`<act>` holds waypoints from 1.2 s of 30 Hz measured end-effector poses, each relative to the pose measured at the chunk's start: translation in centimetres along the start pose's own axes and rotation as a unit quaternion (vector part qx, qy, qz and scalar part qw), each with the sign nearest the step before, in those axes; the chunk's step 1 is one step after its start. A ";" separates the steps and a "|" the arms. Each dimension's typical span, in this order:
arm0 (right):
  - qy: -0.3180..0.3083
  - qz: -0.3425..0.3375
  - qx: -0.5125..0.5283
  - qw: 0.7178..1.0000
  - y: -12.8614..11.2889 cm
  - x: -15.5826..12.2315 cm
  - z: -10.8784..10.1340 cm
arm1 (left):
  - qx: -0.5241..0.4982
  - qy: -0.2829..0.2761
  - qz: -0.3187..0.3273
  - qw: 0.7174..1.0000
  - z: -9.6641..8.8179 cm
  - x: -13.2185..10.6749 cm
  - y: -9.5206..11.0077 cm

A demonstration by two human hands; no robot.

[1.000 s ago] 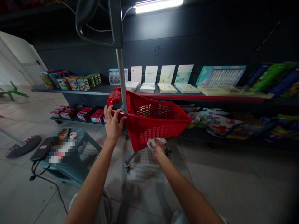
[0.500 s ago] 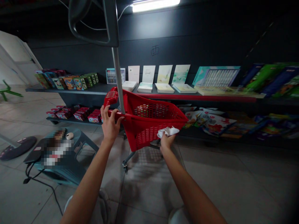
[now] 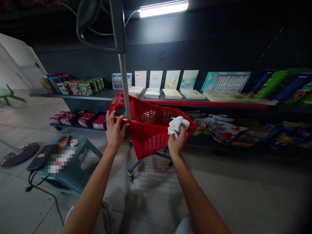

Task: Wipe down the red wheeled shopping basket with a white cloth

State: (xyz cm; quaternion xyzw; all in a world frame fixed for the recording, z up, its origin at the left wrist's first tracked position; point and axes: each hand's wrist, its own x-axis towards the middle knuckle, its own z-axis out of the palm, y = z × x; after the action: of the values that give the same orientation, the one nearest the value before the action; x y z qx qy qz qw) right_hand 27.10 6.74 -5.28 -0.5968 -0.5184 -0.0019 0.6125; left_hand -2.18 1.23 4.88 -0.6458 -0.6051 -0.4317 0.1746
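A small red plastic shopping cart (image 3: 156,136) on wheels stands on the tiled floor in front of me. My left hand (image 3: 114,130) is closed round its near rim, just left of a grey pole (image 3: 124,86) that rises from the cart. My right hand (image 3: 177,142) grips a crumpled white cloth (image 3: 177,125) and holds it against the cart's right rim.
Dark shelves (image 3: 170,99) along the wall carry books, coloured boxes and packets, with a lower shelf (image 3: 80,125) of red boxes. A teal plastic stool (image 3: 73,162) with a cable stands at left. A fan base (image 3: 19,154) lies on the floor further left.
My right hand has carried the white cloth up from the cart's lower side to its upper right rim. My left hand has kept its grip on the near rim.
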 end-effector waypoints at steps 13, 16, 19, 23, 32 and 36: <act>-0.220 -0.099 -0.034 0.970 -0.6 1.9 -2.1 | 0.025 -0.030 0.007 0.999 -1.9 -0.8 -0.4; -0.241 -0.113 -0.062 0.962 -0.7 2.3 -2.5 | 0.038 -0.035 0.005 0.999 -2.3 -0.7 -0.6; -0.265 -0.125 -0.105 0.950 -0.4 2.9 -3.0 | 0.041 -0.028 0.012 0.999 -2.5 -0.8 -0.8; -0.294 -0.125 -0.156 0.935 0.5 4.2 -4.1 | 0.039 -0.025 0.007 0.999 -2.5 -0.8 -0.9; -0.313 -0.127 -0.237 0.911 2.7 5.8 -6.8 | 0.027 -0.032 0.017 0.999 -3.2 -0.9 -1.3; -0.320 -0.134 -0.256 0.902 3.9 5.7 -8.0 | 0.038 -0.036 0.015 0.999 -3.6 -1.1 -2.0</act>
State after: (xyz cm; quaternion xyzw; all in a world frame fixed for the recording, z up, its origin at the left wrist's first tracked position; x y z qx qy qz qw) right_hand 37.21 5.46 -2.47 -0.6266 -0.7430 -0.0255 0.2338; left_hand -5.14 -1.72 5.46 -0.6628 -0.6170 -0.3823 0.1839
